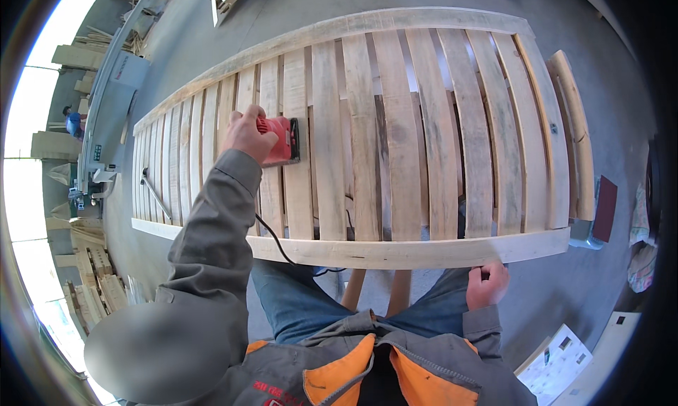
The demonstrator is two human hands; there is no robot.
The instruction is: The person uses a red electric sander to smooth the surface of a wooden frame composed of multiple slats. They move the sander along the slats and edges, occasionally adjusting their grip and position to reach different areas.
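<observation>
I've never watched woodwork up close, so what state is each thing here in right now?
Slatted wooden panel: lying flat, bare pale wood.
Red sander: resting on the slats, gripped; running or not, cannot tell.
Left hand: closed over the sander.
Right hand: curled on the panel's near rail.
Black cord: hanging slack over the near rail.
Metal bar: lying loose on the slats.

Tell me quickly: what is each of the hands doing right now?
Left hand: closed on the red sander, pressing it on the wooden slats.
Right hand: curled at the near rail of the frame, holding nothing else.
</observation>
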